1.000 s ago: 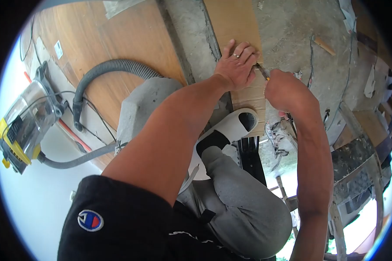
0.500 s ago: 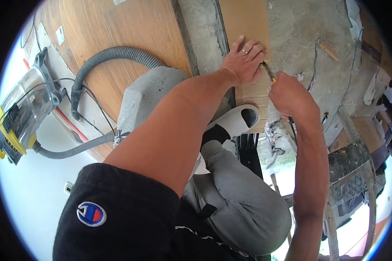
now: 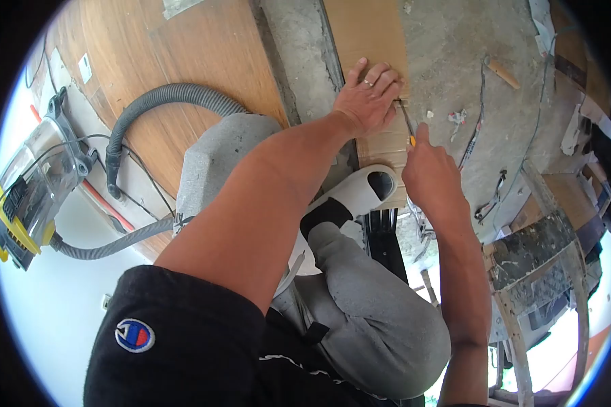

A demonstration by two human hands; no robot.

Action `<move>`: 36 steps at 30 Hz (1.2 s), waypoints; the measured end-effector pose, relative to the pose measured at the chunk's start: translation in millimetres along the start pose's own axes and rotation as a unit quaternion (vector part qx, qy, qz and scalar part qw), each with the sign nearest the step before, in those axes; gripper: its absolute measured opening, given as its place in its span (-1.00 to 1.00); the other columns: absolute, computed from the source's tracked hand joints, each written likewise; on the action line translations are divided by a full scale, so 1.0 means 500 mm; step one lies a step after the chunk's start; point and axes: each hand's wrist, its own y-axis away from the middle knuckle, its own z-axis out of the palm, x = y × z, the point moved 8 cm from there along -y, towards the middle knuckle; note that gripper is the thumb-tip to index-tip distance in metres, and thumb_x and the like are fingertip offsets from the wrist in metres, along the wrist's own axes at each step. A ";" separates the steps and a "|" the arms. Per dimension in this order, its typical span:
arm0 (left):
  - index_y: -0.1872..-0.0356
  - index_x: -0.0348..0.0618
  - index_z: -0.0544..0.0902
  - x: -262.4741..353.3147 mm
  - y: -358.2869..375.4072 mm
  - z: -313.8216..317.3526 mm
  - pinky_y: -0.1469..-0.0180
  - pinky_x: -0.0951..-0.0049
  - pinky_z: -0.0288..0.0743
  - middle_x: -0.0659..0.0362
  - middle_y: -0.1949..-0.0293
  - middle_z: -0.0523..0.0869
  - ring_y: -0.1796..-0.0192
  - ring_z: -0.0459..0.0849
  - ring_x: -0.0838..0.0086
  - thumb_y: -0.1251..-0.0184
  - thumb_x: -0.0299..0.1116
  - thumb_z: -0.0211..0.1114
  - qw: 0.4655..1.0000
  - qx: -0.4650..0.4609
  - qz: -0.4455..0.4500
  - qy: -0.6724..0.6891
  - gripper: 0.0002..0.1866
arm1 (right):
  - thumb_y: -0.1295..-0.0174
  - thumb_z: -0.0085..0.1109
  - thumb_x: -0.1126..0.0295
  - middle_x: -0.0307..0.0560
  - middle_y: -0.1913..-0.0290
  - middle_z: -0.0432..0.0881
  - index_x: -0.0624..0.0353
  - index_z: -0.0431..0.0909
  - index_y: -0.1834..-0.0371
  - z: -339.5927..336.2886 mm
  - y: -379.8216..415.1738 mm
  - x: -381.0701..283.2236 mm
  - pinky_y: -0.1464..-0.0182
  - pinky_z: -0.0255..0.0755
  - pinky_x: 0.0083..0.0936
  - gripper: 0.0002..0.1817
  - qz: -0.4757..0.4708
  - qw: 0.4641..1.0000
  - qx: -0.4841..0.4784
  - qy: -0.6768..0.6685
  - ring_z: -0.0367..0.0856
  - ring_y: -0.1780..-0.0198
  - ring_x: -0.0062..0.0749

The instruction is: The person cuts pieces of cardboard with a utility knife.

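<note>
My left hand lies with its fingers spread on a strip of brown cardboard, pressing it against the floor. A ring is on one finger. My right hand is closed round a utility knife, its index finger stretched along it. The orange-yellow handle is mostly covered by that hand. The thin metal blade reaches up to the cardboard's right edge, just beside my left fingertips. Whether the tip has gone into the cardboard cannot be made out.
My white slipper rests beside the cardboard's near end. Left are wood-look flooring, a grey vacuum hose and a clear-and-yellow vacuum. Rough concrete with a wooden-handled tool and a worn wooden stand lie right.
My right hand has drawn slightly back towards me with the knife, and its index finger now points along the tool. My left hand stays on the cardboard. The whole view has shifted a little.
</note>
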 end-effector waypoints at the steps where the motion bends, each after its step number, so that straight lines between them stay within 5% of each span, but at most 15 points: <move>1: -0.33 0.05 0.45 0.002 0.000 -0.001 -0.56 -0.11 -0.20 0.21 -0.28 0.38 -0.49 0.18 0.34 -0.32 -0.12 0.18 1.000 0.001 0.002 0.000 -0.45 | -0.28 -0.01 0.48 0.50 0.17 0.68 0.48 0.35 -0.14 0.007 -0.009 -0.002 -0.08 0.54 0.07 -0.61 -0.005 1.000 -0.003 -0.002 0.69 0.04 0.36; 15: -0.35 0.06 0.41 0.011 0.009 0.009 -0.55 -0.15 -0.23 0.22 -0.27 0.35 -0.50 0.13 0.34 -0.29 -0.05 0.21 1.000 -0.008 0.006 -0.006 -0.40 | -0.35 0.03 0.44 0.48 0.28 0.68 0.38 0.28 -0.13 0.034 -0.002 0.017 0.09 0.57 0.11 -0.64 -0.024 0.998 0.025 -0.043 0.71 0.16 0.38; 31: -0.37 0.03 0.39 0.016 0.008 0.009 -0.54 -0.16 -0.21 0.22 -0.30 0.33 -0.52 0.11 0.30 -0.23 0.03 0.26 1.000 -0.017 0.013 -0.002 -0.31 | -0.25 0.05 0.50 0.47 0.27 0.69 0.41 0.20 -0.27 0.063 -0.011 0.033 0.06 0.58 0.07 -0.48 -0.006 0.997 0.037 -0.065 0.71 0.12 0.35; 34: -0.41 0.04 0.35 0.013 0.008 -0.004 -0.56 -0.15 -0.23 0.20 -0.32 0.31 -0.54 0.08 0.29 -0.24 0.04 0.26 0.999 -0.042 0.004 0.001 -0.28 | -0.46 -0.03 0.33 0.45 0.27 0.68 0.27 0.20 -0.38 0.071 -0.021 0.030 0.06 0.49 0.20 -0.51 -0.006 0.996 0.045 -0.074 0.68 0.14 0.41; 36: -0.43 0.04 0.32 0.009 0.007 -0.007 -0.57 -0.14 -0.25 0.18 -0.33 0.30 -0.55 0.06 0.28 -0.25 0.05 0.26 0.998 -0.063 0.003 0.000 -0.26 | -0.26 0.03 0.48 0.47 0.27 0.69 0.41 0.19 -0.30 0.062 -0.016 0.026 0.07 0.58 0.08 -0.47 -0.013 0.997 0.040 -0.071 0.71 0.14 0.35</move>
